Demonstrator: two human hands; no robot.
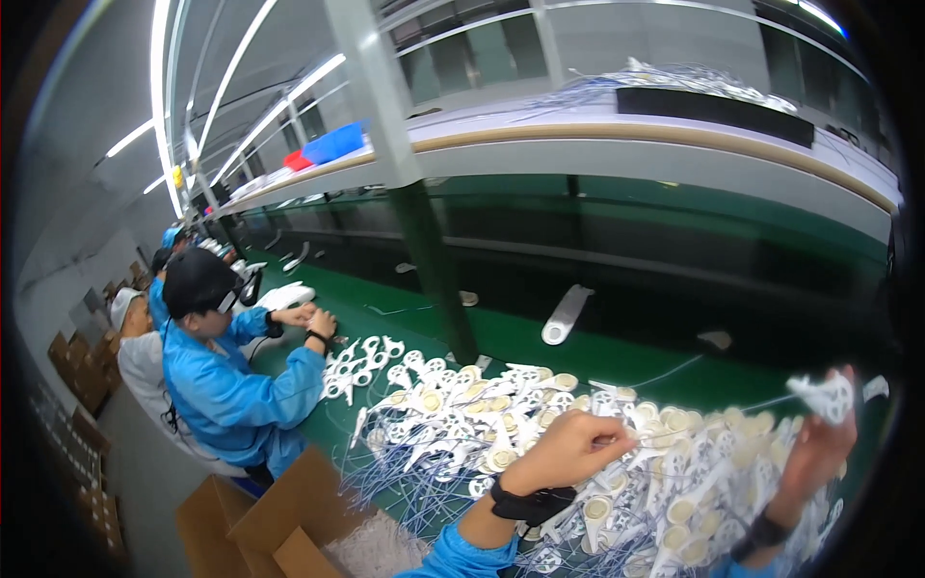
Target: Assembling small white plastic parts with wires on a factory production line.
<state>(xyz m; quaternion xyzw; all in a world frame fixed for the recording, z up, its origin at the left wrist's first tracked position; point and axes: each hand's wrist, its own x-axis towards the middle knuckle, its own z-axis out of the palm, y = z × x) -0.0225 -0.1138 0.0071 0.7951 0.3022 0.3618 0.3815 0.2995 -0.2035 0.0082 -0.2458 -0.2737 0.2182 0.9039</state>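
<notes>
My left hand (570,449), with a black band at the wrist, is closed in a pinch over the heap. A thin pale cable seems to run from its fingertips toward my right hand (817,451). That right hand is raised at the right side and smeared by motion. It grips a white plastic part (827,397) with a round, spoked head, held above the pile. Below both hands spreads a big heap of similar white parts (501,457), many with cream round discs and several with blue-grey cables. The cable's exact hold in the left fingers is hard to make out.
An open cardboard box (289,501) with clear plastic bags stands lower left. A co-worker in blue (236,376) handles something at the green bench (371,318) on the left. A metal post (424,250) rises ahead; a shelf (655,144) holding cables crosses above.
</notes>
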